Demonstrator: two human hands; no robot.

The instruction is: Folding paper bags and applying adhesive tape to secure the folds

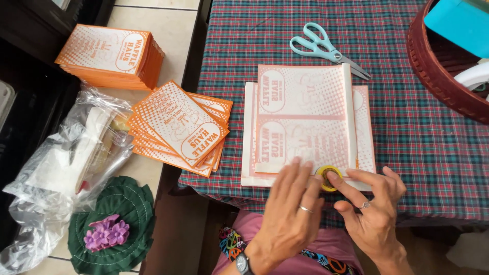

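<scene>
Yellow tape roll (327,177) under right hand (374,214) fingertips, flat open left hand (290,214) alongside.

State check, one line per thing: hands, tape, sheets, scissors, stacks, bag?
Left hand: flat, fingers pressing the white-and-orange printed paper sheets.
Right hand: index finger on the small yellow tape roll.
Tape roll: lying flat on the sheets' near edge.
Sheets: stacked flat, slightly offset.
Teal-handled scissors: closed, lying flat.
Orange printed card stack: fanned out.
Clear plastic bag: crumpled.
</scene>
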